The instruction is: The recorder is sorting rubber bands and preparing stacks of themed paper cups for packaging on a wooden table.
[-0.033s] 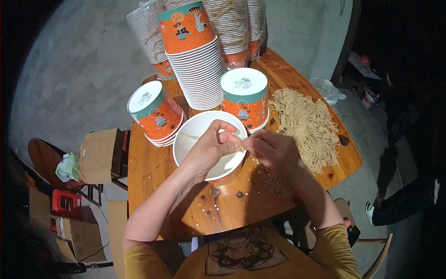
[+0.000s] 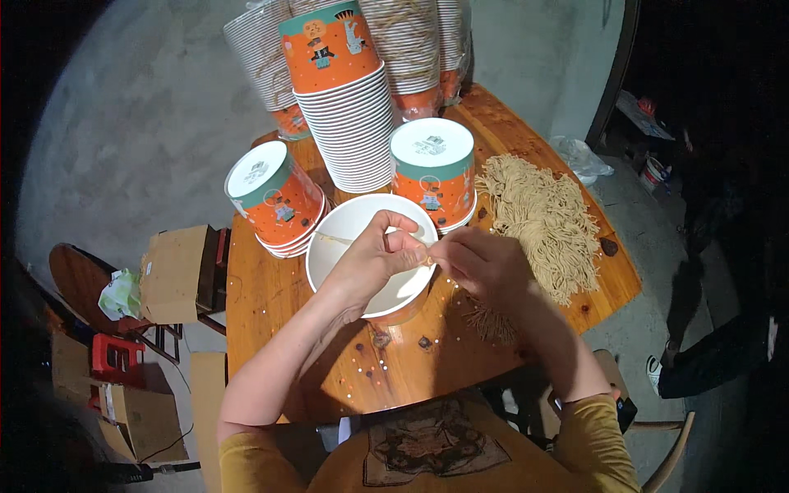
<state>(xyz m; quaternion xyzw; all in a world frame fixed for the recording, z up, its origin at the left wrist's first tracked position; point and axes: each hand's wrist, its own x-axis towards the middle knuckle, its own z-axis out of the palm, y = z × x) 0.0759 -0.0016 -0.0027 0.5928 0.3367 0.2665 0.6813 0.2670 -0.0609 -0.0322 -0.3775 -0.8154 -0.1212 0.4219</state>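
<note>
My left hand (image 2: 374, 261) is closed in a pinch over an upright white paper bucket (image 2: 330, 261). A length of beige string (image 2: 333, 239) trails from it to the left, across the bucket's opening. My right hand (image 2: 485, 264) pinches at the same spot, fingertips against those of the left. A small bit of the string shows between them; whether it is knotted I cannot make out. To the right lies a heap of beige strings (image 2: 542, 226). A smaller bunch of string (image 2: 491, 320) lies in shadow below my right hand.
Upside-down orange and green paper buckets, one stack at left (image 2: 275, 193) and one at right (image 2: 433, 172), flank the open one. Behind rises a tall bucket stack (image 2: 345, 123); wrapped stacks (image 2: 403, 57) stand farther back. Small white specks dot the wooden table (image 2: 329, 386). Cardboard boxes (image 2: 174, 264) are at left.
</note>
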